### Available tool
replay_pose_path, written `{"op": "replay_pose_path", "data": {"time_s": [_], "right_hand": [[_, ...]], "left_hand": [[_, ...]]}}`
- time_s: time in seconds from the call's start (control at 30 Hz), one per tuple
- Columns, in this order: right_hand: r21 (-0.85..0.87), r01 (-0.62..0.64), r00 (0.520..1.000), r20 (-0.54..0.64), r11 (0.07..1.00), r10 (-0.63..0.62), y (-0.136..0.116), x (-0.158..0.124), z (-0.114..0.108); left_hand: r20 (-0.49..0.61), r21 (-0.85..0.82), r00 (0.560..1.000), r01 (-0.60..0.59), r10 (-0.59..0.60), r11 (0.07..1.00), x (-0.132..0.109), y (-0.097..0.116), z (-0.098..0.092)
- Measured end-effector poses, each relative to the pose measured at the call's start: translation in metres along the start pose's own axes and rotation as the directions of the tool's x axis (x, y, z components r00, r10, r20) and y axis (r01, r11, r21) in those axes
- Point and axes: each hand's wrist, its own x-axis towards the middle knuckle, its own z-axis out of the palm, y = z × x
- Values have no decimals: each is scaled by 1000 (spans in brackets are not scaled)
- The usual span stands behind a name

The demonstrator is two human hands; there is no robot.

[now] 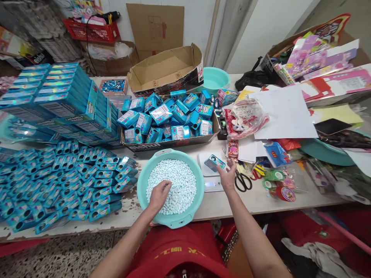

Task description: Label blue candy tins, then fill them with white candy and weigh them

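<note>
My left hand (160,195) is over a turquoise basin (142,193) of small pale candies (179,181). Its fingertips are pinched together; whatever they may hold is too small to make out. On a white digital scale (202,159) stands a small blue box (215,162) with a round hole in its top. Close to the box's right end is my right hand (228,177), thumb and fingers spread apart. The thumb looks to touch the box's edge or lie just beside it. The scale's display (211,184) is lit, but its digits are unreadable.
Many blue boxes with holes (72,181) crowd the table's left, before stacked blue cartons (66,96). Behind the basin, a cardboard box (171,145) holds jumbled blue boxes. Black-handled scissors (243,181), tape rolls (275,175) and white paper (285,114) lie at right.
</note>
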Motion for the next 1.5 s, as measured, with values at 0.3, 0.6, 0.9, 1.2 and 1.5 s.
{"op": "replay_pose_path", "data": {"time_s": [0.3, 0.6, 0.9, 1.2, 1.5], "right_hand": [[-32, -42, 998, 35, 999, 43, -12, 3, 8], [-181, 604, 707, 572, 776, -416, -112, -62, 5], [-218, 610, 678, 641, 762, -359, -95, -74, 14], [-48, 180, 878, 458, 982, -139, -83, -65, 1], [106, -84, 988, 138, 991, 69, -31, -1, -5]], "left_hand": [[-2, -114, 998, 67, -68, 991, -1, -4, 4], [271, -827, 886, 414, -376, 381, 28, 56, 38], [283, -909, 823, 394, -492, 134, 28, 51, 52], [186, -674, 909, 394, -373, 624, 23, 44, 32], [89, 251, 993, -101, 81, 963, 23, 2, 22]]}}
